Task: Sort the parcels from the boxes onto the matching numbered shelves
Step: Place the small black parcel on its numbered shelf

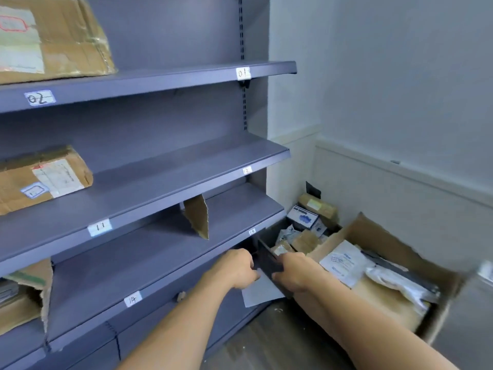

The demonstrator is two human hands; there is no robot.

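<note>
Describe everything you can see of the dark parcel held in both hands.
The dark parcel is thin, flat and near-black, seemingly plastic. It is tilted, one corner up, low before the shelves and beside the cardboard box. The left hand and right hand each grip an edge. A pale grey sheet shows below it.

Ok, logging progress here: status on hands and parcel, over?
Left hand and right hand both grip dark flat parcel. Held just below shelf 13, not yet shelved. Cardboard divider stands on that shelf.

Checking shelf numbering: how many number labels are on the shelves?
6: 02 and 01 on the upper shelf, 11 and 12 on the middle, 14 and 13 below. Others may be out of view.
</note>
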